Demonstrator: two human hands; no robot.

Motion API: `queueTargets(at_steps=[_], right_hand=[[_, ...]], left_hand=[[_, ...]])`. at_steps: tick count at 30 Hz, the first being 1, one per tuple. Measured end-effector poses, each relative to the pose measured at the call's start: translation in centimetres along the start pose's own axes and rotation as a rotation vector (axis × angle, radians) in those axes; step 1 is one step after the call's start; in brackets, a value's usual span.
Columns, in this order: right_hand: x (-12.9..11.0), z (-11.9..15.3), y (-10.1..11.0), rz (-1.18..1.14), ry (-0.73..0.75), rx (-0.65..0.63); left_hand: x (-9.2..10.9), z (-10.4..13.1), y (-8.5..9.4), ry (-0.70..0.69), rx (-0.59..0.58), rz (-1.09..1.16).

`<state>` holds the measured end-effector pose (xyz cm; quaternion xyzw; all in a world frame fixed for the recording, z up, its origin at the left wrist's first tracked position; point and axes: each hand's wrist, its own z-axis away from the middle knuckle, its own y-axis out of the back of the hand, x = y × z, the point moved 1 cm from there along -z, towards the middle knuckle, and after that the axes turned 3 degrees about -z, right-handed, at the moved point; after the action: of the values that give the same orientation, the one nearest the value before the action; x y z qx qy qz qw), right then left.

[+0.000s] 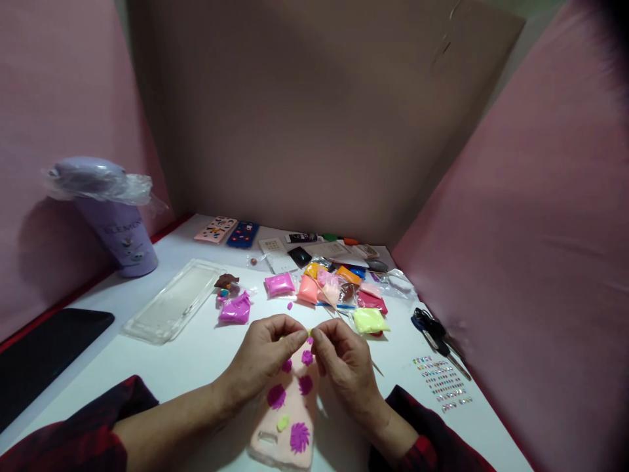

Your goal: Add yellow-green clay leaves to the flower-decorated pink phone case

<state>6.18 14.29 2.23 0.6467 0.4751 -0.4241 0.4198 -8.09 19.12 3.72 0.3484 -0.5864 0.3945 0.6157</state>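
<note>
A phone case [295,401] coated in peach clay lies on the table below my hands. Purple clay flowers [299,437] with fringed petals dot it, and a pale yellow-green clay piece [282,423] sits near its camera cutout. Over the far end of the case, my left hand [258,354] and my right hand [348,360] meet fingertip to fingertip. Both are closed in a pinch on a tiny bit of yellow clay [309,332], mostly hidden by the fingers. Just beyond them lies a small purple clay lump [289,306].
Bagged coloured clay [371,320] clusters behind my hands, with an opened purple pack [234,309] to the left. A clear case [171,305], black phone [54,354] and purple tumbler [122,229] stand or lie left. At right are scissors [439,337] and gem stickers [445,383].
</note>
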Motion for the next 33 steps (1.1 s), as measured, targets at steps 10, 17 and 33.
queueTargets(at_steps=[10,17,33], right_hand=[[0.00,-0.15,0.07,-0.077,-0.023,0.009],[0.31,-0.11,0.12,-0.039,-0.021,-0.029],[0.09,0.00,0.09,-0.030,-0.015,-0.031]], left_hand=[[-0.22,-0.10,0.03,-0.002,-0.010,0.015],[-0.15,-0.18,0.02,-0.032,-0.006,0.001],[-0.67,-0.15,-0.03,0.033,-0.045,0.073]])
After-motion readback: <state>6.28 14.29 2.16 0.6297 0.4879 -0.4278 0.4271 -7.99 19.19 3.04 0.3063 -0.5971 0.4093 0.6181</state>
